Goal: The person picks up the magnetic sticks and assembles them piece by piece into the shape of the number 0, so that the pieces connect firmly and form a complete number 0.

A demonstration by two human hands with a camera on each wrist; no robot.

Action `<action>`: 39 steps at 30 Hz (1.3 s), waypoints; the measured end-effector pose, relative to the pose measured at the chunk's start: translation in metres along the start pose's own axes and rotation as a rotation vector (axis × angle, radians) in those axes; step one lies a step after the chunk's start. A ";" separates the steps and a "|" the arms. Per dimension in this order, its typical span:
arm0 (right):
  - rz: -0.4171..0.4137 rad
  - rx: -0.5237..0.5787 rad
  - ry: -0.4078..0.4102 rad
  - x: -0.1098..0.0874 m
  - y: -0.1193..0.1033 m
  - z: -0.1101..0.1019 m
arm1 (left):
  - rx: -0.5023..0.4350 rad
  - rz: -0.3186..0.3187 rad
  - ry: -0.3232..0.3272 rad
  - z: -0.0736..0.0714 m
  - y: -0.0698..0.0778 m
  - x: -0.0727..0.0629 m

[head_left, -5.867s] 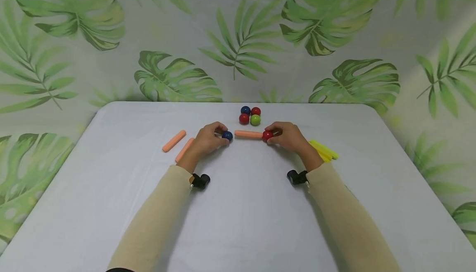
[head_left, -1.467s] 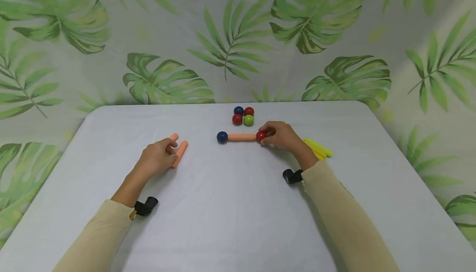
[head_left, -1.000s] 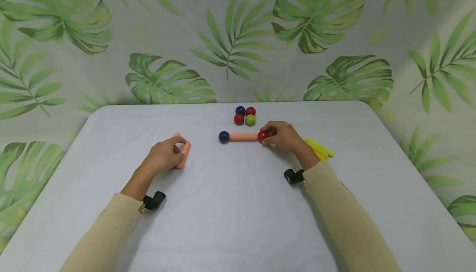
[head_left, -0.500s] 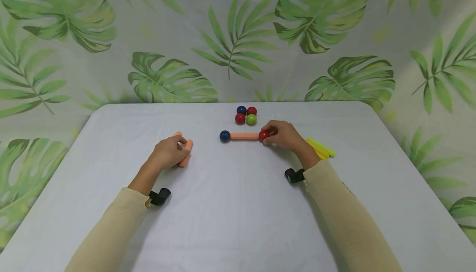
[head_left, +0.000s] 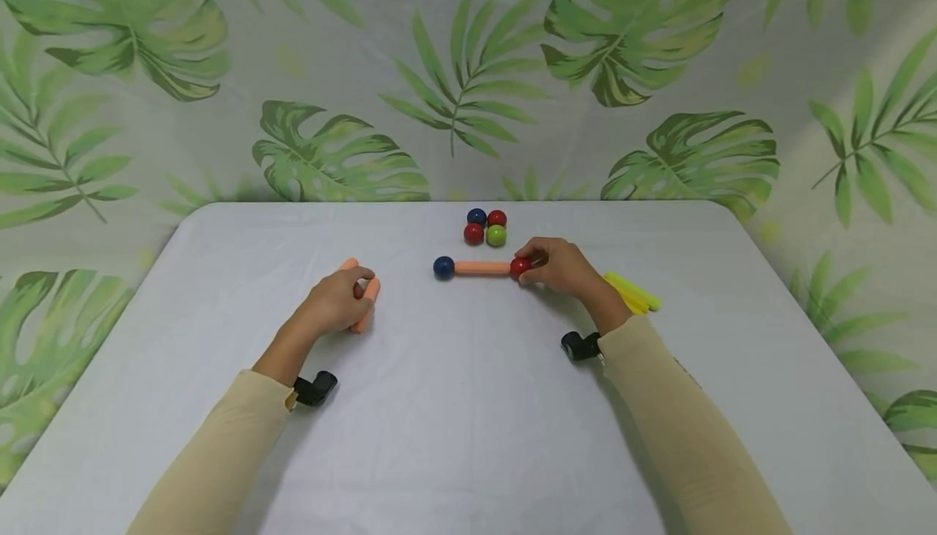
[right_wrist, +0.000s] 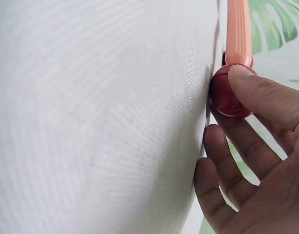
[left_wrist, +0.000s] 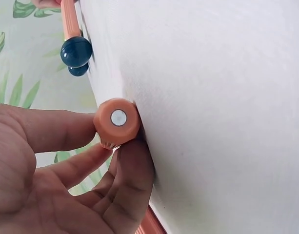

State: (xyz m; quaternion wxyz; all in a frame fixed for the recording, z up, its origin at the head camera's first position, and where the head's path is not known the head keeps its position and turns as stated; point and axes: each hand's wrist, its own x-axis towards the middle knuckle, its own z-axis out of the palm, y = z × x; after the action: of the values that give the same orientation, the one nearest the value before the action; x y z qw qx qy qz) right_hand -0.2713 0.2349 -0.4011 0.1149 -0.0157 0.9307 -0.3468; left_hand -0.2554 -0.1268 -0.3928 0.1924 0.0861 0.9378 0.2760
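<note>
My left hand point(head_left: 338, 301) pinches a peach-orange magnetic rod point(head_left: 371, 291) between thumb and fingers at the left. In the left wrist view that rod point(left_wrist: 105, 127) shows end-on, with a round silver disc in its end. Another peach rod point(head_left: 349, 263) lies behind the hand, mostly hidden by it. At the centre, a peach rod point(head_left: 481, 267) lies with a blue ball point(head_left: 443, 267) at its left end and a red ball point(head_left: 520, 267) at its right end. My right hand point(head_left: 562, 267) holds that red ball point(right_wrist: 227, 95) between thumb and fingers.
Beyond the joined rod sit a blue ball point(head_left: 477, 216), two red balls point(head_left: 473, 233) and a green ball point(head_left: 496, 235) in a cluster. Several yellow rods point(head_left: 635, 293) lie beside my right wrist. A leaf-patterned cloth point(head_left: 468, 71) rises behind the white table point(head_left: 468, 437).
My left hand has let go of the blue ball, which now touches the central rod, and moved left to the loose peach rods, where it grips one. My right hand stays on the red ball.
</note>
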 end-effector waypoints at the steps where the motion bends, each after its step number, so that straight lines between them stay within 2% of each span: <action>1: 0.003 -0.002 -0.001 0.000 -0.001 0.000 | -0.008 0.002 0.000 0.001 0.000 -0.001; 4: 0.005 -0.009 -0.001 -0.001 -0.001 0.001 | -0.002 0.025 0.017 0.002 0.001 -0.002; 10: -0.009 -0.003 0.002 -0.001 0.001 0.003 | 0.159 0.112 -0.003 0.005 0.008 -0.008; 13: -0.001 0.000 0.002 -0.001 0.003 0.004 | 0.139 0.121 0.000 0.007 0.010 -0.009; 17: -0.013 0.000 0.005 -0.002 0.005 0.004 | 0.005 0.120 0.022 0.010 0.004 -0.013; 20: -0.026 0.003 0.008 -0.002 0.004 0.004 | -0.215 0.150 -0.010 0.014 -0.002 -0.021; 23: -0.022 0.003 0.005 -0.002 0.002 0.004 | -0.442 0.205 -0.055 0.015 -0.003 -0.035; 25: -0.017 -0.005 0.001 -0.002 0.000 0.003 | -0.533 0.230 -0.064 0.015 0.000 -0.045; 30: -0.005 -0.009 0.004 -0.002 -0.001 0.003 | -0.617 0.255 -0.053 0.015 0.009 -0.058; 34: -0.012 -0.009 0.002 -0.001 0.000 0.002 | -0.640 0.255 -0.050 0.016 0.011 -0.058; 39: -0.002 -0.004 -0.001 -0.002 -0.002 0.001 | -0.646 0.267 -0.076 0.019 0.014 -0.056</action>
State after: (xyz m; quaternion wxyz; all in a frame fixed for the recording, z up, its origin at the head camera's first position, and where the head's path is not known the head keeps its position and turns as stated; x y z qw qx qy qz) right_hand -0.2695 0.2331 -0.4006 0.1152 -0.0169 0.9314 -0.3449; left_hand -0.1959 -0.1204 -0.3824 0.2069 0.1530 0.7745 0.5779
